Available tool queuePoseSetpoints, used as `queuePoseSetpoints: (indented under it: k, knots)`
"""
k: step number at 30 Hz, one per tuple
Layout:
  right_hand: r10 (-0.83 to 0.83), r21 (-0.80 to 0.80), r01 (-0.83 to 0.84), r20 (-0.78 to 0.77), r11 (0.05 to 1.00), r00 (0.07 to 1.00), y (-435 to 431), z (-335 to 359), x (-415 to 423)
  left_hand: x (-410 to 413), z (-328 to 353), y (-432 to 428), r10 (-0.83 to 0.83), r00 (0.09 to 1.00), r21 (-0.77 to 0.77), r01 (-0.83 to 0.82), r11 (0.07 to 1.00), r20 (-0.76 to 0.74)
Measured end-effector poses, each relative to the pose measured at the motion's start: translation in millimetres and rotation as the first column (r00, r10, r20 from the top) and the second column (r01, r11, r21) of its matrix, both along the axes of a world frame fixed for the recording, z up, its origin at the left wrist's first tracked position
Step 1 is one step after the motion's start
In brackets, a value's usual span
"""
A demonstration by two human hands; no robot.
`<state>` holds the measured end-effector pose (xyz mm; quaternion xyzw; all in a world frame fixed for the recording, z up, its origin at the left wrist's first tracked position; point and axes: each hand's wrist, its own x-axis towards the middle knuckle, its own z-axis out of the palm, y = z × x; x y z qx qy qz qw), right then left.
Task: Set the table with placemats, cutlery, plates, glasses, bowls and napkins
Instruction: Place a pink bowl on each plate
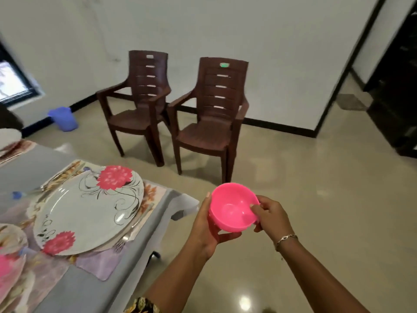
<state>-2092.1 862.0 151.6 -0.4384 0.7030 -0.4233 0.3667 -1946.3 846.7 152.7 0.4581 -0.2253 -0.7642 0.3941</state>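
While the bench (pixel 27 170) at the left of the frame carries a flowered plate (pixel 90 211) on a placemat (pixel 97 267), with a fork (pixel 132 231) along the plate's right edge, the next piece is held off the bench, past its corner, in the lower middle of the frame. There the left hand (pixel 204 227) curls round the outer wall of a pink bowl (pixel 232 208), and the right hand (pixel 270 218) pinches the rim on the right, thumb inside. The bowl hangs over the bare floor (pixel 327 222). The risk, as I judge it, lies in letting go: if one hand releases before the other holds firmly, the light bowl could tip and drop. Swung in low, it could knock the plate or push the fork askew.
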Motion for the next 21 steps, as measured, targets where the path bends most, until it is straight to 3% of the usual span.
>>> queuePoseSetpoints:
  k: [9,15,21]
  knots:
    - [0.305,-0.035,-0.312,-0.134,0.95,0.943,-175,-5,-56,-59,-8,-125,0.349,0.937,0.074,-0.349,0.934,0.015]
    - [0.5,-0.007,-0.51,-0.181,0.86,0.847,-279,-4,-71,-83,-1,-201,0.528,0.849,0.106,-0.526,0.844,0.013]
    - [0.687,0.004,-0.696,-0.17,0.718,0.707,-362,-6,-32,-58,-12,-256,0.7,0.714,0.074,-0.698,0.712,0.003]
